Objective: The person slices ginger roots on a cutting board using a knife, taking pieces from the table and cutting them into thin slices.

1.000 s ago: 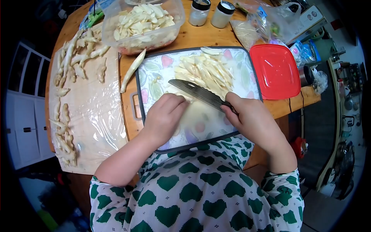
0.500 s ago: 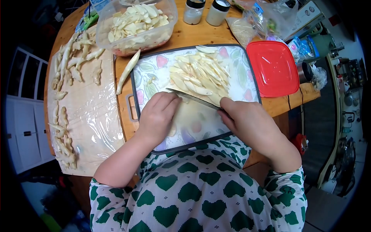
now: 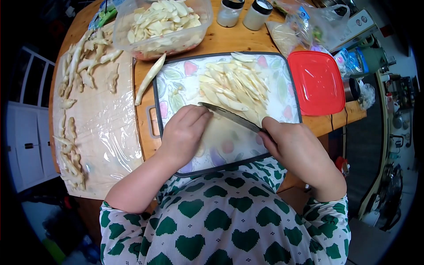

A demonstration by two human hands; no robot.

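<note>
My right hand [image 3: 289, 139] is closed round the handle of a knife [image 3: 232, 116], whose blade points left across the floral cutting board [image 3: 176, 84]. Beside the blade tip is my left hand [image 3: 184, 132], its fingers curled together; whatever they hold, if anything, is hidden beneath them. Pale, thin root slices [image 3: 234, 86] lie heaped on the board just beyond the blade. One long peeled piece [image 3: 150, 78] rests across the board's left edge.
A clear tub [image 3: 203, 33] of slices stands at the back left. Knobbly roots [image 3: 73, 159] lie on a plastic-covered board [image 3: 106, 132] at left. Two jars [image 3: 229, 13] stand behind, with a red lid [image 3: 316, 83] and plastic bags [image 3: 309, 28] at right.
The view has shifted slightly, so the board and tub appear a little further right. My right hand and the knife handle sit slightly lower and further right, the blade tilting more.
</note>
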